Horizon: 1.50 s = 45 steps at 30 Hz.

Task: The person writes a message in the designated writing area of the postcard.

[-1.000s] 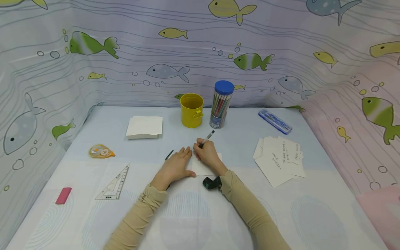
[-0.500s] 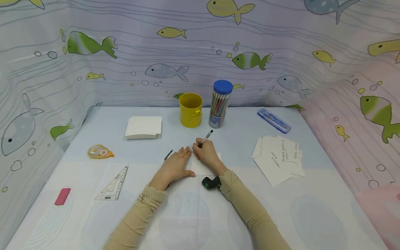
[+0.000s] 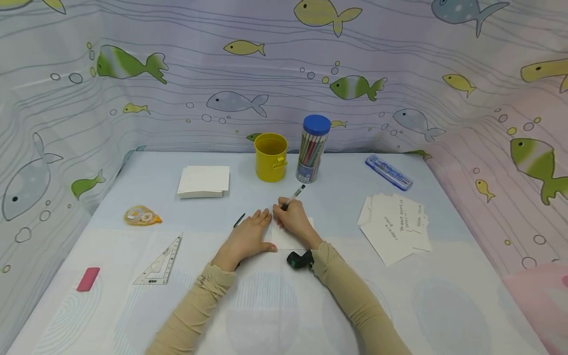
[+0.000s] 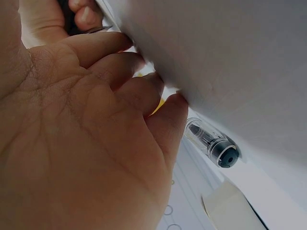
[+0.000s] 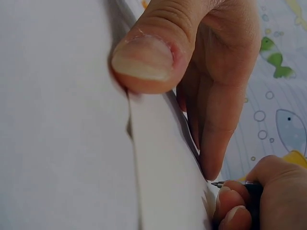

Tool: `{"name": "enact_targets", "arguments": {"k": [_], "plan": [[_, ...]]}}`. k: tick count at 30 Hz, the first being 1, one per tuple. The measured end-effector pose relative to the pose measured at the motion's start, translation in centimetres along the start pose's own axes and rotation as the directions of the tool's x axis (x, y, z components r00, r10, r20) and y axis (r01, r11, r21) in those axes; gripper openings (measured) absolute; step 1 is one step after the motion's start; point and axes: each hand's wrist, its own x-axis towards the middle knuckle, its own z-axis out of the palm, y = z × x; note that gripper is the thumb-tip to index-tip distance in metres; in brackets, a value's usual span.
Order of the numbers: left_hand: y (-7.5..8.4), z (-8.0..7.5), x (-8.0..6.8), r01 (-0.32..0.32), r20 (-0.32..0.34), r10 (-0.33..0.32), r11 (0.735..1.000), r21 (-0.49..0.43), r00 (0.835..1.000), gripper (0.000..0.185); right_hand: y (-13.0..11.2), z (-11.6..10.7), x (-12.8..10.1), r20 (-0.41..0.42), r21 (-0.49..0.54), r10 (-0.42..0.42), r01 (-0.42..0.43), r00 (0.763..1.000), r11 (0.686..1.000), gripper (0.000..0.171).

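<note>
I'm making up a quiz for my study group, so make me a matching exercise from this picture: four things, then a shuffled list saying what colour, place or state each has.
1. Pen
2. Bucket
3. Left hand
4. Jar

A. Has a blue lid
B. Held in the right hand
C. Thumb at the paper's edge
D. Yellow

Pairs: 1-B, 2-D, 3-C, 4-A

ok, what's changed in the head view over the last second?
Very little: the top of the slim clear-barrelled pen with a black end has tipped slightly rightward in the right hand. Nothing was taken hold of or let go. The left hand stays at the left edge of the small white paper sheet; the round yellow bucket hasn't moved.
</note>
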Motion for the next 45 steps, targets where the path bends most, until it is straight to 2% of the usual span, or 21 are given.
{"name": "enact_targets", "arguments": {"k": [5,16,25,30,41,45], "plan": [[0.05,-0.08,-0.04,-0.007,0.002,0.007,1.0,0.006,1.0,0.092,0.09,0.0,-0.02,-0.024,0.014,-0.005,0.006,1.0,1.0,0.032],[0.01,-0.24,-0.19,-0.002,0.004,0.002,1.0,0.011,1.0,0.092,-0.44,0.06,0.0,-0.002,-0.092,-0.028,0.028,1.0,0.995,0.029],[0.08,-0.28,-0.17,-0.002,0.005,0.002,1.0,0.013,1.0,0.09,-0.23,0.12,-0.06,-0.055,0.016,0.022,-0.021,0.998,1.0,0.033],[-0.07,-0.25,-0.1,0.0,0.016,-0.001,1.0,0.03,1.0,0.091,-0.17,0.19,0.02,-0.052,0.012,0.022,-0.022,0.998,1.0,0.034],[-0.05,-0.39,0.02,-0.004,0.02,0.003,1.0,0.031,1.0,0.091,-0.19,0.1,0.17,-0.042,-0.072,-0.003,0.0,0.999,0.997,0.034],[-0.01,-0.3,0.15,0.001,0.023,-0.001,1.0,0.028,1.0,0.092,-0.18,-0.01,0.1,-0.048,-0.056,-0.003,0.001,0.999,0.998,0.034]]}}
